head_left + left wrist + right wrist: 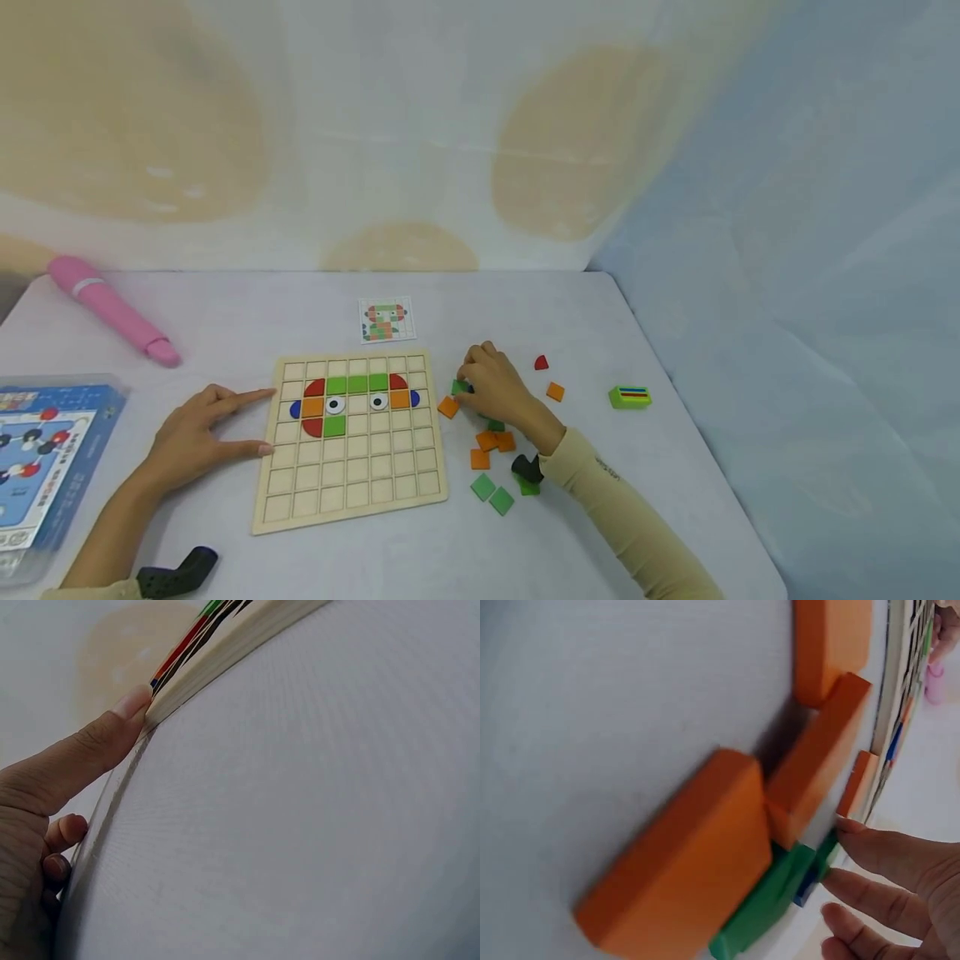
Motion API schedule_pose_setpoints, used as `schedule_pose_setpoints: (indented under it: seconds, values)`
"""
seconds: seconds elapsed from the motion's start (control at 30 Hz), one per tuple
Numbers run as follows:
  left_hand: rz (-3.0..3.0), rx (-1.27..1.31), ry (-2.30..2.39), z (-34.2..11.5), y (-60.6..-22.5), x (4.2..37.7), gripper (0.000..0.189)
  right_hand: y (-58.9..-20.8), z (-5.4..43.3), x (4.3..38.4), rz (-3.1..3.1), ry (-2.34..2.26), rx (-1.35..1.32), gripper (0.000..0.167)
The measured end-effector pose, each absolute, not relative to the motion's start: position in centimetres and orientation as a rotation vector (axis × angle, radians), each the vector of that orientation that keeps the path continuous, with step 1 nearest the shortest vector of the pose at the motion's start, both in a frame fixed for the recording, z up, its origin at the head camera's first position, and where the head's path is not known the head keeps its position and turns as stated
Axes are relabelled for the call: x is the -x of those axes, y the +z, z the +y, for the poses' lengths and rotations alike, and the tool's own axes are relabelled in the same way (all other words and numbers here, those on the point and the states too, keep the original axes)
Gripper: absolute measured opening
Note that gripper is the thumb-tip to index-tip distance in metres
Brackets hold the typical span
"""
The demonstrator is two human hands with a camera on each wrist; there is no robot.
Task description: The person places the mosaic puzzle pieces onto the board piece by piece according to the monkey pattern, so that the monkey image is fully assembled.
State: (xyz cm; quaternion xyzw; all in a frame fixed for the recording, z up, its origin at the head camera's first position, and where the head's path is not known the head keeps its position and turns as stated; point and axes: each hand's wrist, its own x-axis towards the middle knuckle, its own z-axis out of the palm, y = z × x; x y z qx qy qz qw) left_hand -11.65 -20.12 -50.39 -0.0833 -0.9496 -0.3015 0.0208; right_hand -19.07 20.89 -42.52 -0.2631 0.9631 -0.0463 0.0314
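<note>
A wooden grid board (pixel 360 467) lies on the table with red, green, orange and blue tiles and two eye tiles set in its upper cells. My left hand (pixel 191 429) rests at its left side, index finger and thumb stretched out and touching the edge; the left wrist view shows the thumb (pixel 112 731) against the rim. Right of the board, my right hand (pixel 497 385) pinches a green tile (pixel 827 851) between thumb and index finger. A blue piece (pixel 805 888) sits close under those fingertips, partly hidden. An orange tile (pixel 448 407) lies beside the hand.
Loose orange tiles (pixel 480 459) and green tiles (pixel 502 501) lie near the right wrist. Behind the board is a pattern card (pixel 387 320). A green striped block (pixel 630 397) stands at right; a pink rolled object (pixel 112 310) and a blue box (pixel 67 467) are at left.
</note>
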Motion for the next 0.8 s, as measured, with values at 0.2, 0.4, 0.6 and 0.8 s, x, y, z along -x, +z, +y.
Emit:
schedule_pose_setpoints:
  seconds: [0.2,0.4,0.6,0.8]
  values:
    - [-2.932,0.260,-0.915,-20.1,-50.5,11.6,0.082,-43.0,20.7,19.3,3.000,-0.125,0.820,0.026]
    - [-2.910,0.276,-0.915,-20.2,-50.4,11.7,0.080,-41.9,18.5,18.4,2.984,-0.213,0.908,0.025]
    - [-2.905,0.283,-0.919,-20.3,-50.6,11.9,0.080,-41.8,14.4,16.8,2.898,-0.105,1.238,0.024]
    - [-2.899,0.278,-0.933,-20.2,-50.6,11.7,0.080,-42.6,11.9,16.1,2.854,0.028,1.317,0.018]
